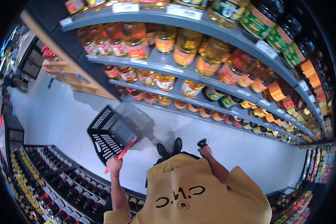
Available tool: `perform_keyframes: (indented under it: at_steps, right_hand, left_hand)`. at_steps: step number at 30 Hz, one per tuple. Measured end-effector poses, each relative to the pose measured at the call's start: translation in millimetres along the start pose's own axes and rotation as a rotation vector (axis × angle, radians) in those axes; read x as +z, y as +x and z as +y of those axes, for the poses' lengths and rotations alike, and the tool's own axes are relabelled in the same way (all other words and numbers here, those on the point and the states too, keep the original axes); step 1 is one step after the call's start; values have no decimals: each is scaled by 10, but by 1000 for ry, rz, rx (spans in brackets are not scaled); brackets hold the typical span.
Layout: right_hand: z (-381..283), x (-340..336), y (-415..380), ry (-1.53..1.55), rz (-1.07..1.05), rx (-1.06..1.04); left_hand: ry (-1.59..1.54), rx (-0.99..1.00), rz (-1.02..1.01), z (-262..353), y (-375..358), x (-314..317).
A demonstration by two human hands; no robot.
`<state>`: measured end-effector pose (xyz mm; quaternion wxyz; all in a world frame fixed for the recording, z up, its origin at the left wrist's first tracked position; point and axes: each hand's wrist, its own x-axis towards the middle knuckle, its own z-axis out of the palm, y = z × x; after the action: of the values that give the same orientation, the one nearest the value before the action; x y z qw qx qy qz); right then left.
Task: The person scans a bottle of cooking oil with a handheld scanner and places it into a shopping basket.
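Overhead: an aisle is seen from a head camera, and the view is strongly curved by the lens.
Left hand: the left hand (114, 164) is closed around the red handle (120, 155) of a black shopping basket (110, 133).
Basket: it is held tilted above the pale floor (56, 112), with its perforated wall turned toward the camera; whether anything lies inside cannot be told.
Right hand: the right hand (205, 151) is clamped on a small dark object (202, 142), which is raised just above the fingers; what the object is cannot be made out.
Body: a mustard-yellow shirt (190, 190) with dark lettering is seen at the bottom edge, and two black shoes (170, 148) are seen on the floor between the hands.
Upper shelves: rows of oil bottles (184, 46) with orange and red labels are lined along the front edges of grey shelves (183, 71), which are marked with white price tags (184, 12).
Lower left shelves: dark bottles (69, 188) with red caps are packed in rows near the bottom left corner.
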<state>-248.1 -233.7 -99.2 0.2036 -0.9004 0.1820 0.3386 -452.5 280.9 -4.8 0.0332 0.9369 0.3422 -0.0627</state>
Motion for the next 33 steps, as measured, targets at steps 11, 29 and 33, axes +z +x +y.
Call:
perform_keyframes:
  at_steps: [11, 29, 33]
  right_hand:
    - [155, -157, 192, -6, 8, 11]
    - [-178, 283, -235, -11, 34, 60]
    - [-524, 562, -429, 32, 62, 67]
  left_hand:
    - [-27, -44, -134, 69, 329, -51]
    - [-32, -77, -111, -141, 850, -241]
    - [4, -56, -96, -167, 982, -246]
